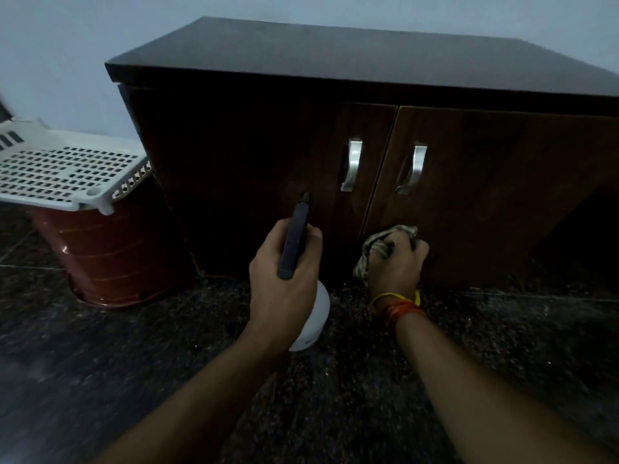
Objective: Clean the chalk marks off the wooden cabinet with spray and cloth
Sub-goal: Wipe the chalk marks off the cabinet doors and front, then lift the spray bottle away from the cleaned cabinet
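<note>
A dark wooden cabinet (pixel 254 155) with two doors and two metal handles stands against the wall. My left hand (pixel 284 283) grips a spray bottle (pixel 294 239) with a black head and a white body, its nozzle aimed at the left door. My right hand (pixel 397 266) holds a crumpled patterned cloth (pixel 375 246) pressed low on the right door, near the gap between the doors. In this dim light no chalk marks show clearly on the wood.
A reddish-brown bin (pixel 110 252) with a white perforated lid (pixel 63 172) stands on the floor left of the cabinet. The floor is dark speckled stone (pixel 335 396). A pale wall rises behind the cabinet.
</note>
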Motion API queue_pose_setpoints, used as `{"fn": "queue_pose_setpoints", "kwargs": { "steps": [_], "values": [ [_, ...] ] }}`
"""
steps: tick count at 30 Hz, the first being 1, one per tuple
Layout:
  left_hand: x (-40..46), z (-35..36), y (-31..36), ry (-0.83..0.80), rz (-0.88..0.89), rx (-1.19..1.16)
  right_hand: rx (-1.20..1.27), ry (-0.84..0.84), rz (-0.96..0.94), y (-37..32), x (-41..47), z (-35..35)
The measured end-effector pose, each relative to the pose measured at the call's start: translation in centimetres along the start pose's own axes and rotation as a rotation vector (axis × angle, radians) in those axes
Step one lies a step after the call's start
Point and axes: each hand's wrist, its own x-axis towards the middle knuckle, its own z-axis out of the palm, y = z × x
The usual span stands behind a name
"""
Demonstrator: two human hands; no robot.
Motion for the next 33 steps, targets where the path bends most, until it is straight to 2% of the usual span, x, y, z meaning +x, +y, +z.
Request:
{"fn": "queue_pose_setpoints", "kwargs": {
  "steps": [5, 9, 19, 26, 30, 33],
  "values": [
    [-0.1, 0.1, 0.8, -0.052, -0.122, -0.018, -0.004, -0.165, 0.059, -1.7, 0.6, -1.8],
    [-0.4, -0.5, 3.2, -0.010, -0.255, -0.060, 0.000, -0.291, 0.120, -4.1, 0.1, -4.2],
    [1.7, -2.1, 16.1, 0.163, -0.463, -0.028, -0.018, -0.544, 0.306, -14.2, 1.8, -14.2],
    [6.6, -4.9, 26.1, 0.198, -0.561, 0.035, 0.025, -0.642, 0.301, -23.4, 5.7, -18.4],
    [9.5, -7.8, 29.1, 0.314, -0.600, 0.063, 0.049, -0.681, 0.231, -28.2, 7.2, -17.7],
    [11.8, -10.9, 30.3, 0.336, -0.611, 0.036, 0.057, -0.725, 0.199, -31.6, 7.1, -15.6]
  ]
}}
